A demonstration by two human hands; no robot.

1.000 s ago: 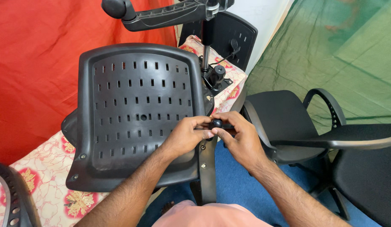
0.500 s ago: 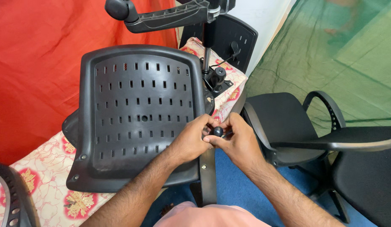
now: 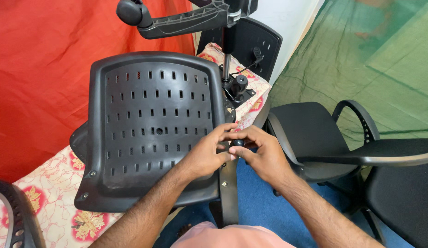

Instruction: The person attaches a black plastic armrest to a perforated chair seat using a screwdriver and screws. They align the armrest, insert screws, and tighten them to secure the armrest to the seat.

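Where hands (image 3: 209, 154) meet: round knob (image 3: 238, 143)

Both forearms are extended forward and angled inward, so that the hands meet at the middle. The left hand (image 3: 205, 156) is held palm down, its fingers (image 3: 225, 132) stretched toward the right hand (image 3: 264, 155), whose fingers are curled, apparently pinched together; the fingertips seem to touch.

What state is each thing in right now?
Perforated black plastic seat shell: lying flat on the floral cloth.
Small black knob: pinched between both hands at the shell's edge.
Left hand: fingers on the knob.
Right hand: fingers on the knob.
Black armchair: upright, unoccupied.
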